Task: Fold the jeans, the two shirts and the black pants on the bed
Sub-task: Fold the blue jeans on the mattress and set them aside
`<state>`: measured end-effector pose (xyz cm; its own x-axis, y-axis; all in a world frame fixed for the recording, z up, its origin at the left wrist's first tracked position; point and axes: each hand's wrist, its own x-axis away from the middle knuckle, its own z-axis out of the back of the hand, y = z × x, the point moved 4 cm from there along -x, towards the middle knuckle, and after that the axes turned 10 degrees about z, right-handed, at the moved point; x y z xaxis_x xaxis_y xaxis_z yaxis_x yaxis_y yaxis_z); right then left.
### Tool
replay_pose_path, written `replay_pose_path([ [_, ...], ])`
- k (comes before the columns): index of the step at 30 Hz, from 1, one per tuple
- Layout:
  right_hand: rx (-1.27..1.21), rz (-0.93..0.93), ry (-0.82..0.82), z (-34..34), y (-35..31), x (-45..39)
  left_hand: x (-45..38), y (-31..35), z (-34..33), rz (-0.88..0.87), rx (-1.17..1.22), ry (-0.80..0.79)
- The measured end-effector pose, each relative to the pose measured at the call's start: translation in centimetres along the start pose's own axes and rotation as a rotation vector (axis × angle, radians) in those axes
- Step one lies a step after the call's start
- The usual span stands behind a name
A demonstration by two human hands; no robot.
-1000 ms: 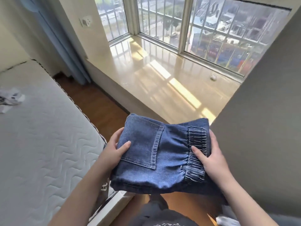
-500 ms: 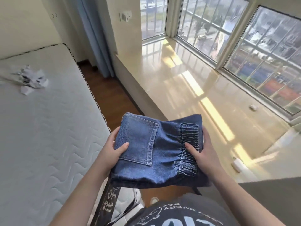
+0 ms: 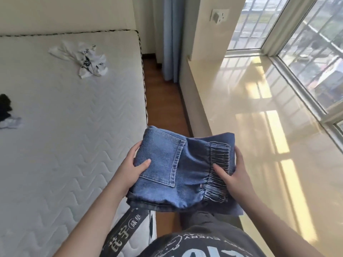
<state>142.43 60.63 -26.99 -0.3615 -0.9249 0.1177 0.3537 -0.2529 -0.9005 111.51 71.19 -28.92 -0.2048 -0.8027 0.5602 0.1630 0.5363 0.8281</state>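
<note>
The blue jeans (image 3: 178, 169) are folded into a thick square and held in the air over the gap between bed and window ledge. My left hand (image 3: 132, 167) grips their left edge, thumb on the back pocket. My right hand (image 3: 233, 175) grips the right edge, thumb on the elastic waistband. A crumpled white shirt (image 3: 87, 59) with black print lies on the far part of the bed (image 3: 55, 145). At the left edge of the bed lies a black garment (image 3: 4, 107), with a pale grey-white piece (image 3: 11, 123) under it; both are cut off by the frame.
A glossy beige window ledge (image 3: 259, 127) runs along the right under barred windows. A strip of wooden floor (image 3: 163, 101) separates it from the mattress. A blue curtain (image 3: 171, 38) hangs in the far corner. A dark labelled strap (image 3: 126, 232) hangs at the mattress's near edge.
My view has swung left, from the window ledge toward the bed, bringing the white shirt and the black garment into sight. Both hands keep the same hold on the folded jeans.
</note>
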Motion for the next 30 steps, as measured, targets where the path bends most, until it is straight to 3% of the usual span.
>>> replay_pose_path([
  [10,0.003,0.007,-0.255,-3.2,-1.0,-18.2,-9.7,4.3,1.2,0.196,0.1,0.281],
  [18,0.033,0.011,-0.477,-10.8,-3.4,-25.5,-12.0,5.0,5.5,0.299,0.115,0.481],
  [25,-0.024,-0.109,-0.656,-19.4,-3.7,-29.9,-14.7,5.2,12.9,0.295,0.116,0.555],
  [30,-0.119,-0.291,-0.741,-26.2,-3.7,-32.3,-18.2,6.0,19.2,0.289,0.075,0.551],
])
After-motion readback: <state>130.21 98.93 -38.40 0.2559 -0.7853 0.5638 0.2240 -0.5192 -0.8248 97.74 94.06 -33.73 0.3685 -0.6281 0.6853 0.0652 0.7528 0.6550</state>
